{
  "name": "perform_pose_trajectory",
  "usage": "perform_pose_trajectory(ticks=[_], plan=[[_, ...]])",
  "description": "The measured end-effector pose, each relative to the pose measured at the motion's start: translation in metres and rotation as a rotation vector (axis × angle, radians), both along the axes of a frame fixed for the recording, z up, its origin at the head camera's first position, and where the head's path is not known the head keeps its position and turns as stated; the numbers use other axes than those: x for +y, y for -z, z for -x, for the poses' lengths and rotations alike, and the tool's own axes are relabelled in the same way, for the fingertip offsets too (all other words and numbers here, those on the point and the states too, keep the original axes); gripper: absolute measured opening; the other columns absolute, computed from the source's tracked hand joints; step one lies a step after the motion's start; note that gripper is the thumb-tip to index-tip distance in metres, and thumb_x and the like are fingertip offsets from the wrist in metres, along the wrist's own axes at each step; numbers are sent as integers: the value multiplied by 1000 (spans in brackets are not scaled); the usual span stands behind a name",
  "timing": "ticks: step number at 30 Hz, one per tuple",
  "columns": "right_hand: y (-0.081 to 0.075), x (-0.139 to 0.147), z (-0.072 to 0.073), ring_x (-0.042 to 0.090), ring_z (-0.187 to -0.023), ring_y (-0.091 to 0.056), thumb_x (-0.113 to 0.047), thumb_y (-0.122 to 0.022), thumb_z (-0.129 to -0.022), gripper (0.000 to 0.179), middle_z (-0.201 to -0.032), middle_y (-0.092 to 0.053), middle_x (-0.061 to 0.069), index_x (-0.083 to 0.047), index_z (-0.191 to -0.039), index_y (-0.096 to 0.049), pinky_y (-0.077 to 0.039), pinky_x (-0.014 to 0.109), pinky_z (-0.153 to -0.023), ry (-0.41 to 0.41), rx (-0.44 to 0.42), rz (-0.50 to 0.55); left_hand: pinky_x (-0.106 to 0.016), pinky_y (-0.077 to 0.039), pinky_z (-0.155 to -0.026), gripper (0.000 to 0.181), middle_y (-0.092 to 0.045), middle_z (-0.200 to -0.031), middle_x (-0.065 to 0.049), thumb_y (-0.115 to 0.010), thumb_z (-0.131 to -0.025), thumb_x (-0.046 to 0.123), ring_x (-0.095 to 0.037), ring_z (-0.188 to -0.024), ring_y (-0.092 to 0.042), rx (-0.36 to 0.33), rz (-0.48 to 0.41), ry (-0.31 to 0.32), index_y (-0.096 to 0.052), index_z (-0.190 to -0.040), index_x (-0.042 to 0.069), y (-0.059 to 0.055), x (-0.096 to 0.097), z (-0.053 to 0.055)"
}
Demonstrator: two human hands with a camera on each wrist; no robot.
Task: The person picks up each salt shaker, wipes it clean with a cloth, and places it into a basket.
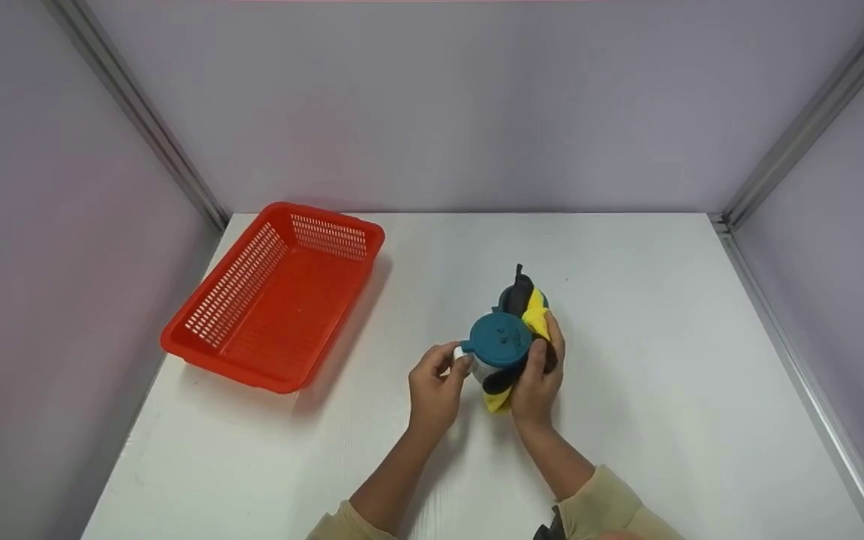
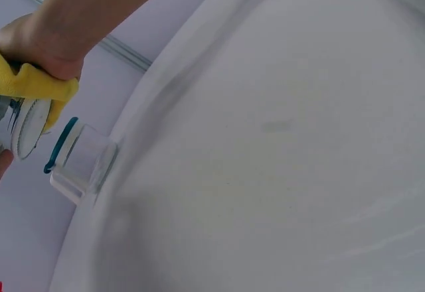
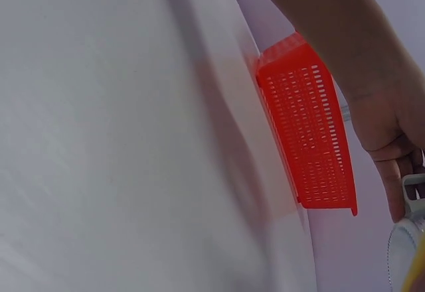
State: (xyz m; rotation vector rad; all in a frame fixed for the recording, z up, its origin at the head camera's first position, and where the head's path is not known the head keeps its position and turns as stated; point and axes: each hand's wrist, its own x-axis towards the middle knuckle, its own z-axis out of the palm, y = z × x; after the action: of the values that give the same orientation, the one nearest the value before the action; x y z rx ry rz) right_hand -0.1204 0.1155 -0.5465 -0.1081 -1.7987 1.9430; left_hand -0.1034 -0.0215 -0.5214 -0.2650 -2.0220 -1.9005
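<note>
A clear jar with a teal lid (image 1: 499, 340) is held up above the white table. My left hand (image 1: 436, 386) pinches the jar's white handle (image 3: 413, 189) from the left side. On the other side, my right hand (image 1: 539, 386) grips a yellow and black cloth (image 1: 535, 315) against the jar wall. Part of this cloth hangs below the jar. In the left wrist view, the held jar's base (image 2: 30, 129) is tilted, with yellow cloth beside it. Behind it, a second clear jar (image 2: 87, 156) with a teal lid stands on the table, mostly hidden in the head view.
A red plastic basket (image 1: 274, 379) with slotted sides sits at the left of the white table (image 1: 664, 375). Pale panels (image 1: 432, 112) with metal corner posts enclose the back and sides.
</note>
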Motion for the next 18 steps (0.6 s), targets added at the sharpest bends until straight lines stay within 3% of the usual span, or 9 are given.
perform_pose_trajectory(ticks=[12, 18], plan=[[0, -9, -4, 16, -130, -41, -25, -40, -105, 50, -149, -35, 1, -24, -154, -27, -34, 19, -111, 16, -13, -4, -23, -60, -66, 15, -66, -90, -12, -68, -89, -2, -10, -82, -62, 97, 20, -62, -69, -104, -4, 0, 5, -2], [2, -1, -4, 16, -127, -43, -27, -36, -106, 48, -144, -40, 0, -26, -154, -29, -36, 19, -109, -55, -44, -13, -25, -61, -69, 14, -67, -92, -11, -68, -89, -2, -14, -85, -67, 55, 30, -35, -70, -103, -3, -1, -1, 0]])
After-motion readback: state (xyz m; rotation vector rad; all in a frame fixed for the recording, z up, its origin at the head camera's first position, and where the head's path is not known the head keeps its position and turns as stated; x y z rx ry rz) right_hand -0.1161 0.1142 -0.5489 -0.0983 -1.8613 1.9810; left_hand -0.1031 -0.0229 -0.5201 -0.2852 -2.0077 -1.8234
